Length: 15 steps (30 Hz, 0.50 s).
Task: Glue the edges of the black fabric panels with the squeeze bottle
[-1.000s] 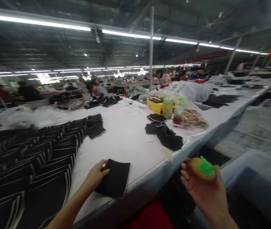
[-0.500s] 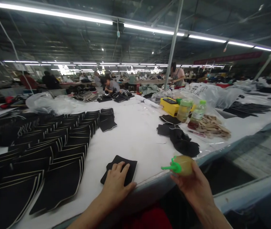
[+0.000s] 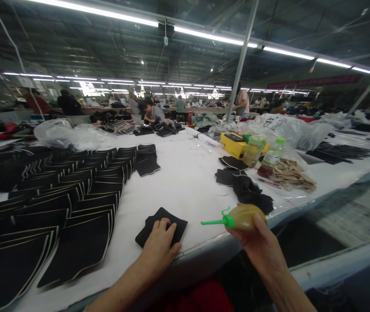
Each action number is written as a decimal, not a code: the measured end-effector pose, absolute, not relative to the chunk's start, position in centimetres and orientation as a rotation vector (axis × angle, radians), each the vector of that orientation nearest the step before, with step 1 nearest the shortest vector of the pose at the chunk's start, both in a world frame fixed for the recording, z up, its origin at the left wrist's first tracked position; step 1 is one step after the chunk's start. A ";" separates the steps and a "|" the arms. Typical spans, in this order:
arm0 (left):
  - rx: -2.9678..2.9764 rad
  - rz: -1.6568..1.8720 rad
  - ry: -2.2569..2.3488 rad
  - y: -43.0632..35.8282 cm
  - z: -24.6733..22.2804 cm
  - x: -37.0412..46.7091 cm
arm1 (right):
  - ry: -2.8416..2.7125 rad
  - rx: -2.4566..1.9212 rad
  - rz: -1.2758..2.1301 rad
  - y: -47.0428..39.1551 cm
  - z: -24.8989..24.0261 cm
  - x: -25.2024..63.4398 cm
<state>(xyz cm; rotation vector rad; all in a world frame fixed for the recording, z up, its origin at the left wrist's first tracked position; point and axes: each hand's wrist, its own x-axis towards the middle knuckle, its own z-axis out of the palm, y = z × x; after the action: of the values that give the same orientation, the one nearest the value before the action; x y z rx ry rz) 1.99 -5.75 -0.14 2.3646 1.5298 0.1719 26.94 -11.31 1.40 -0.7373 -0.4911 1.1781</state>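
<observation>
Near the table's front edge, my left hand (image 3: 161, 242) rests on a small stack of black fabric pieces (image 3: 179, 225), its fingers curled a little and apart. My right hand (image 3: 259, 242) is wrapped round a squeeze bottle (image 3: 245, 216) of yellowish-brown liquid. The bottle's green nozzle (image 3: 215, 222) points left, toward the black pieces but apart from them. Rows of overlapping black pieces with pale edges (image 3: 83, 242) cover the table's left side.
Behind my right hand lie loose black pieces (image 3: 246, 186), a yellow box (image 3: 232, 146), a jar (image 3: 254, 151), a clear bottle (image 3: 273, 154) and beige cloth (image 3: 293, 175). Plastic bags (image 3: 74, 135) lie farther back. People work in the background.
The bottle in my right hand has turned level, and its nozzle has moved left, closer to the black pieces. My left hand has shifted slightly on the stack.
</observation>
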 end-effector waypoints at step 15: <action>2.414 -0.018 1.498 -6.2 1.7 2.5 | -0.586 -0.825 1.092 -10.4 1.2 26.3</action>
<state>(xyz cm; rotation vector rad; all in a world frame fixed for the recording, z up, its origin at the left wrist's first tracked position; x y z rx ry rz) 2.47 -6.18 1.68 2.4138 1.4978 -0.0176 26.29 -10.45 1.20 -0.8250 -0.5858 1.0920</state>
